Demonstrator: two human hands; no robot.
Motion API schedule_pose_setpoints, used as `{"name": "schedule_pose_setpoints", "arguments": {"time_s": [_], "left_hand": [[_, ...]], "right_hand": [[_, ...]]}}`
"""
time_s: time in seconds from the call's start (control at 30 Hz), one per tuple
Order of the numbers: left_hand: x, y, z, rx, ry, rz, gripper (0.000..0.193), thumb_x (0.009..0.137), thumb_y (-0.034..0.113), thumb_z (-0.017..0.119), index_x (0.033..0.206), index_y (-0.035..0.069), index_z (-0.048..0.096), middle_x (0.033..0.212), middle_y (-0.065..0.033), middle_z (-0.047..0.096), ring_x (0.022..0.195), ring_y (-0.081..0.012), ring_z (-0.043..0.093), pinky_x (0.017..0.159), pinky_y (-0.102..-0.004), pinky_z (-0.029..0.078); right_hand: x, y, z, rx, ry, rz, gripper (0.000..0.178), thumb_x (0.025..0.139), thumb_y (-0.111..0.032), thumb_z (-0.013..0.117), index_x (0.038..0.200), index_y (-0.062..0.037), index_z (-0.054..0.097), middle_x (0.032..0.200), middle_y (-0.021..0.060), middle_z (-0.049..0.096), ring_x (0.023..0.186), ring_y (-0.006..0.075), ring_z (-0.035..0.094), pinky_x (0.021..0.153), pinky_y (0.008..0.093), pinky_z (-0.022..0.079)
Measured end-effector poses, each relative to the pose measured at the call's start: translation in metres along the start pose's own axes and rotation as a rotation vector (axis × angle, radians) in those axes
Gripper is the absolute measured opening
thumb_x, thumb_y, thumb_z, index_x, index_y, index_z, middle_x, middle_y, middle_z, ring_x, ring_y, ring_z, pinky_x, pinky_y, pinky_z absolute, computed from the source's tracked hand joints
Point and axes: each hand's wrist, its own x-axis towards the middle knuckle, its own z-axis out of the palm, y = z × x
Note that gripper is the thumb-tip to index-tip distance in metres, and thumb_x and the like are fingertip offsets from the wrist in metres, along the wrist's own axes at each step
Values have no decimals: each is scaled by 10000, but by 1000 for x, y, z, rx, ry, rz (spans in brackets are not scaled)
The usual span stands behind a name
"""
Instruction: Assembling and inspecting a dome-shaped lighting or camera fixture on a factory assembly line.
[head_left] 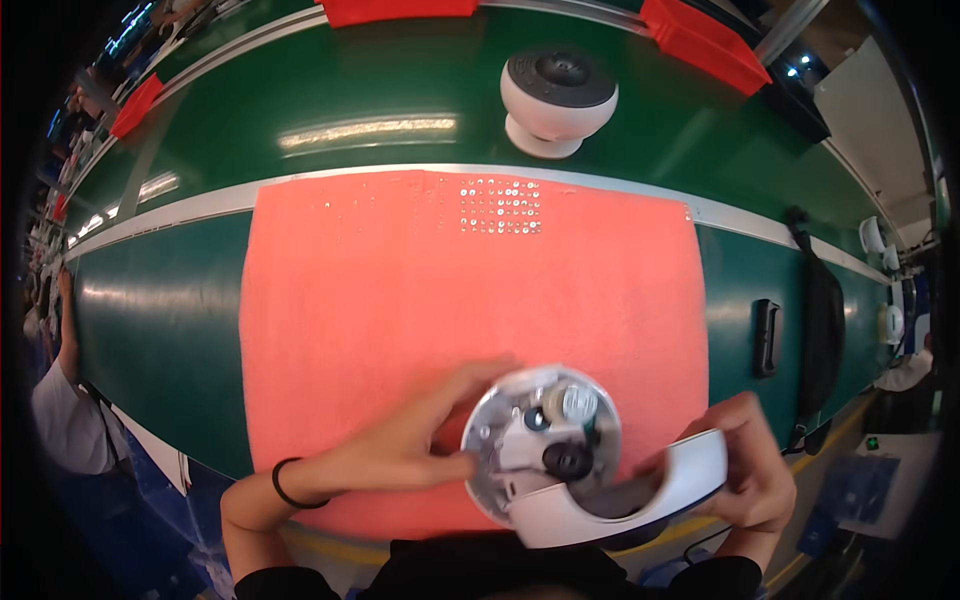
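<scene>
Pink mat (430,300) gives room between left hand (422,430) and far edge (380,175).

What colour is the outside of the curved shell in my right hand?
The shell is white on the outside; the head view shows it best.

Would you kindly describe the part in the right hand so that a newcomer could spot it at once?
Start at the pink mat and go to its lower right, where the right hand holds a white shell. In this view it overlaps the housing in the left hand. Unlike that round housing, the shell has a deep curved notch.
</scene>
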Motion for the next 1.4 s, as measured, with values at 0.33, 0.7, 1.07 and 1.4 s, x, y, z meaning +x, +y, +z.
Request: {"name": "schedule_pose_setpoints", "arguments": {"time_s": [0.33,0.7,1.07,1.4], "left_hand": [[-53,-1,24,434,232,290,534,652,315,809,919,-47,520,1031,-230,620,641,-236,644,657,-289,539],[-58,14,34,798,364,231,600,645,430,805,902,-69,593,1189,-348,502,788,-314,671,648,-295,548],[-55,-2,25,741,296,296,594,660,455,783,929,-50,627,1214,-396,447,961,-390,606,750,-339,524],[-44,36,35,1127,293,164,516,668,475,770,658,15,535,618,-109,601,394,-198,532,379,-278,441]], "right_hand": [[37,13,8,-106,-621,219,502,814,-42,682,1150,1,312,1055,171,595,967,176,609,779,304,529],[46,25,2,-72,-648,101,466,802,-31,692,1101,-20,335,1005,132,603,909,142,618,695,265,544],[52,17,8,-117,-700,250,505,757,41,713,1074,-45,329,1058,128,563,985,124,579,746,247,504],[60,11,7,-513,-486,-300,232,742,-105,742,794,2,542,648,60,596,607,155,637,531,240,488]]}}
